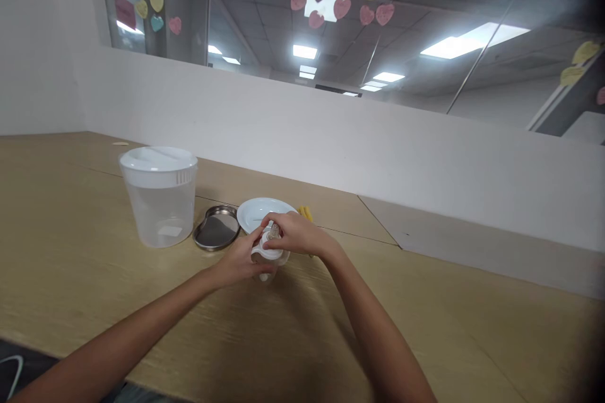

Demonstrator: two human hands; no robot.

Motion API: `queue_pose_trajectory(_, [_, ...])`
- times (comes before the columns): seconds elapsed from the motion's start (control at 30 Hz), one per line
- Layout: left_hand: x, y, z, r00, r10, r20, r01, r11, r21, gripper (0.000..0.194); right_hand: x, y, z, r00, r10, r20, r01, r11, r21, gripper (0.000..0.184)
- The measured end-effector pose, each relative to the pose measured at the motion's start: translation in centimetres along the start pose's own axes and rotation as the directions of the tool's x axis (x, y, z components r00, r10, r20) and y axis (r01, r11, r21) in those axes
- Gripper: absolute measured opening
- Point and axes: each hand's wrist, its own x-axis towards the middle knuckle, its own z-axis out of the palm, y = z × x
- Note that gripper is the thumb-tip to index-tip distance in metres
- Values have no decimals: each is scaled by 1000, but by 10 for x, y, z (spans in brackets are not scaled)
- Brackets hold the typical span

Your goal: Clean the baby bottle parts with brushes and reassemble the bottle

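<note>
In the head view, my left hand (241, 259) is wrapped round the side of a small clear bottle with a white lid (267, 253). My right hand (295, 233) reaches over from the right, its fingers pinching a clear, glossy piece (274, 231) at the top of the lid. Whether that piece is a spout or a teat I cannot tell. The bottle is slightly above or on the table, and my fingers hide much of it. Right behind my hands lies a white plate (258, 208), partly covered by them.
A kidney-shaped metal tray (217, 230) lies left of the plate. Further left stands a large translucent bucket with a white lid (158, 201). Something yellow (306, 213) shows behind my right hand. The wooden table (189, 327) meets a white wall below a window with heart-shaped notes.
</note>
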Motion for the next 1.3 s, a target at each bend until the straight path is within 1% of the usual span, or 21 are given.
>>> queue_pose_trajectory(0.07, [1, -1, 0, 1000, 9, 15, -9, 999, -40, 89, -3, 2, -3, 998, -37, 46, 35, 998, 49, 32])
queue_pose_trajectory(0.13, [1, -1, -1, 999, 23, 42, -20, 996, -87, 85, -5, 5, -6, 988, -115, 101, 101, 986, 131, 37])
queue_pose_trajectory(0.2, [0, 1, -2, 998, 33, 54, -27, 992, -122, 81, -6, 7, -6, 975, -186, 125, 160, 969, 189, 43])
queue_pose_trajectory(0.23, [0, 1, -2, 998, 32, 50, -26, 991, -128, 79, -7, 8, -6, 973, -197, 120, 171, 965, 200, 44])
queue_pose_trajectory(0.3, [-1, 2, -2, 999, 26, 46, -20, 993, -119, 79, -6, 7, -4, 983, -170, 72, 154, 971, 185, 37])
queue_pose_trajectory(0.37, [-2, 0, -2, 999, 18, 42, -14, 995, -99, 84, -5, 3, -2, 997, -66, -31, 69, 991, 111, 23])
queue_pose_trajectory(0.43, [-3, -1, -1, 999, 1, 39, 2, 997, -78, 89, -4, -1, -2, 988, 55, -144, -54, 998, 15, 23])
queue_pose_trajectory(0.47, [-3, -2, 0, 999, -12, 39, 15, 997, -74, 91, -3, -3, -3, 981, 90, -172, -94, 995, -18, 24])
queue_pose_trajectory(0.5, [-3, -2, 0, 999, -22, 43, 25, 997, -75, 91, -4, -4, -4, 980, 93, -176, -101, 994, -32, 23])
queue_pose_trajectory(0.53, [-4, -2, 0, 999, -23, 49, 27, 996, -80, 90, -4, -4, -5, 985, 67, -161, -72, 997, -26, 18])
queue_pose_trajectory(0.6, [-4, -1, 0, 998, -3, 59, 8, 995, -95, 91, -6, -3, -9, 992, -45, -121, 49, 998, 30, 4])
queue_pose_trajectory(0.7, [-3, 0, -1, 998, 15, 60, -10, 997, -77, 91, -10, 1, -16, 980, -160, -117, 174, 977, 125, 14])
queue_pose_trajectory(0.8, [-3, -2, -1, 999, 24, 47, -20, 997, -75, 92, -16, 4, -25, 970, -161, -183, 194, 964, 183, 16])
queue_pose_trajectory(0.9, [-3, -4, 0, 997, 39, 60, -33, 995, -97, 93, -24, 5, -36, 951, -112, -290, 180, 959, 220, 15])
queue_pose_trajectory(0.97, [-3, -5, 1, 997, 29, 71, -22, 995, -101, 95, -28, 6, -42, 922, -70, -382, 173, 955, 242, 12])
queue_pose_trajectory(1.0, [-3, -5, 1, 997, 23, 70, -16, 995, -99, 96, -29, 7, -44, 898, -51, -438, 177, 952, 252, 12])
queue_pose_trajectory(1.07, [-3, -6, 0, 998, 16, 68, -10, 996, -87, 98, -31, 10, -47, 828, -20, -560, 202, 943, 266, 11])
queue_pose_trajectory(1.13, [-4, -5, 0, 998, 13, 58, -9, 997, -73, 97, -31, 14, -48, 739, 13, -673, 229, 936, 269, 12])
queue_pose_trajectory(1.2, [-4, -5, 0, 999, 14, 49, -11, 998, -64, 96, -30, 18, -49, 656, 45, -754, 238, 935, 262, 13])
queue_pose_trajectory(1.27, [-4, -5, 0, 999, 24, 38, -22, 998, -61, 95, -26, 23, -47, 596, 74, -799, 196, 952, 235, 13])
queue_pose_trajectory(1.3, [-4, -6, 0, 999, 30, 34, -28, 998, -58, 95, -24, 26, -45, 580, 79, -810, 164, 964, 211, 13])
